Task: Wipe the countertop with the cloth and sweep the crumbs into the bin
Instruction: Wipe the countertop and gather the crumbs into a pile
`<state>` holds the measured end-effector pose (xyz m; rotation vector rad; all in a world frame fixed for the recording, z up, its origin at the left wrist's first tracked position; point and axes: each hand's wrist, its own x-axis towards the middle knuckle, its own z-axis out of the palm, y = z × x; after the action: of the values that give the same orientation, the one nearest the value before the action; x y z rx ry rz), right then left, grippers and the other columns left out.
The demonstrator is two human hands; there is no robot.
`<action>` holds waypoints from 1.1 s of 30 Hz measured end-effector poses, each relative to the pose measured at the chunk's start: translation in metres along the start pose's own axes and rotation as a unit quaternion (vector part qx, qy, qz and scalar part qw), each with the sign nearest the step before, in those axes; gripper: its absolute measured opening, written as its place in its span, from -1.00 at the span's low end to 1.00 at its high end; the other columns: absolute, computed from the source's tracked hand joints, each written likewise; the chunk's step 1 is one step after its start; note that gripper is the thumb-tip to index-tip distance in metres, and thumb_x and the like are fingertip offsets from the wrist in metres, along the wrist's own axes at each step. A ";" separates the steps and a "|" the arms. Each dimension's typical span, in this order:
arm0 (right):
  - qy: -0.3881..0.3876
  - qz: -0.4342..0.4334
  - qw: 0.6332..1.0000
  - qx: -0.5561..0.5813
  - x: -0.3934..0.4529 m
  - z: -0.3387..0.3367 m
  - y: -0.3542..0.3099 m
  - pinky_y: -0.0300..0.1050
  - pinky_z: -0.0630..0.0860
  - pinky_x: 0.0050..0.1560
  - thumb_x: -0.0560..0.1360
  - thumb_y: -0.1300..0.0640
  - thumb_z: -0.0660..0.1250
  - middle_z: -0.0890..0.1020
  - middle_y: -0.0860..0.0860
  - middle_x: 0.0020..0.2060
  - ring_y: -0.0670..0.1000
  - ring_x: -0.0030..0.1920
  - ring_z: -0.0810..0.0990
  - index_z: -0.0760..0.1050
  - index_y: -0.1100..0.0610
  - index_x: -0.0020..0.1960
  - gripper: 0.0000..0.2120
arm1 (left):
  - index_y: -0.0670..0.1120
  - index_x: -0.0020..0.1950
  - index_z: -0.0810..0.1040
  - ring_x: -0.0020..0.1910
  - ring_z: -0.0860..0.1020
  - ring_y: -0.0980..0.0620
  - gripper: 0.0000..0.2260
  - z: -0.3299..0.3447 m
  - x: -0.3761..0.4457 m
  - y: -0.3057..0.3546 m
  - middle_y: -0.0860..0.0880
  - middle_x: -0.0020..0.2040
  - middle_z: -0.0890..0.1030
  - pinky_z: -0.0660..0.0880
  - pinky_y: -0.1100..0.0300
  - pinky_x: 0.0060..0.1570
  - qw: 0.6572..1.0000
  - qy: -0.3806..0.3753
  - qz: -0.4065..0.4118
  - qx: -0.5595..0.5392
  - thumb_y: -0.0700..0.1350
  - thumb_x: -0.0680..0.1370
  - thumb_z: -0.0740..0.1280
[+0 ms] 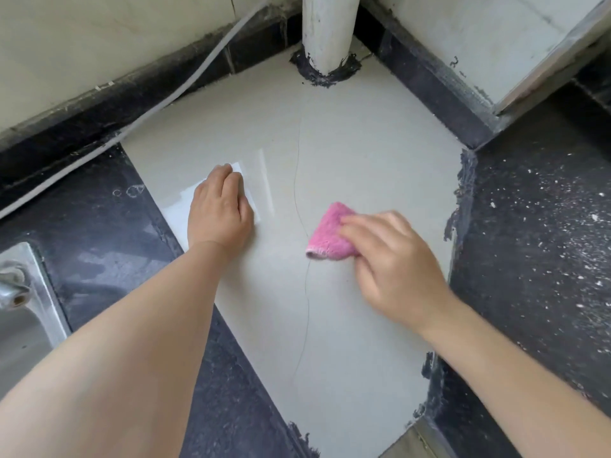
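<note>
A dark speckled bench [529,226] wraps a corner, with a pale grey tile panel [330,153] set in its middle and a white pipe [327,31] rising at the far end. White crumbs [562,206] dot the right side. The left hand [220,209] lies flat, fingers straight, on the panel. The right hand [393,266] grips a pink cloth [327,233] pressed on the panel, near centre.
</note>
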<state>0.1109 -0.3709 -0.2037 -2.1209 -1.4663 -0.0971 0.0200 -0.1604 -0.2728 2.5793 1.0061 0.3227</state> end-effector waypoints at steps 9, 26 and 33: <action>-0.087 0.072 0.987 -0.115 -0.060 0.073 -0.066 -0.15 0.38 -0.25 0.03 -0.01 0.54 0.60 -0.01 -0.21 0.03 -0.22 0.49 0.60 0.06 -0.11 -0.55 | -0.30 0.21 0.44 0.36 0.29 -0.16 -0.74 -0.021 -0.015 0.001 -0.20 0.39 0.33 0.25 0.03 0.24 0.999 -0.027 -0.010 -0.033 -0.24 0.56 0.16; 0.162 0.185 0.963 -0.109 -0.061 0.009 -0.003 -0.19 0.33 -0.09 0.32 0.30 0.14 0.49 0.15 -0.07 0.06 -0.14 0.37 0.56 0.28 -0.08 -0.72 | -0.30 -0.04 0.51 0.23 0.43 -0.33 -0.73 -0.001 -0.072 0.034 -0.31 0.11 0.53 0.38 -0.21 0.17 0.993 -0.084 0.067 -0.040 -0.28 0.44 0.06; 0.022 0.182 0.972 -0.145 -0.079 0.061 -0.038 -0.09 0.57 -0.19 0.11 0.14 0.34 0.63 0.19 -0.03 0.17 -0.17 0.50 0.65 0.05 -0.10 -0.64 | -0.30 0.06 0.48 0.25 0.42 -0.27 -0.56 0.003 -0.074 0.034 -0.26 0.14 0.52 0.37 -0.16 0.18 0.993 -0.099 0.066 -0.018 -0.13 0.45 -0.08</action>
<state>0.0309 -0.3989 -0.2686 -2.5719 -1.0664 -0.2314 -0.0125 -0.2352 -0.2679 2.5900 0.7561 0.1133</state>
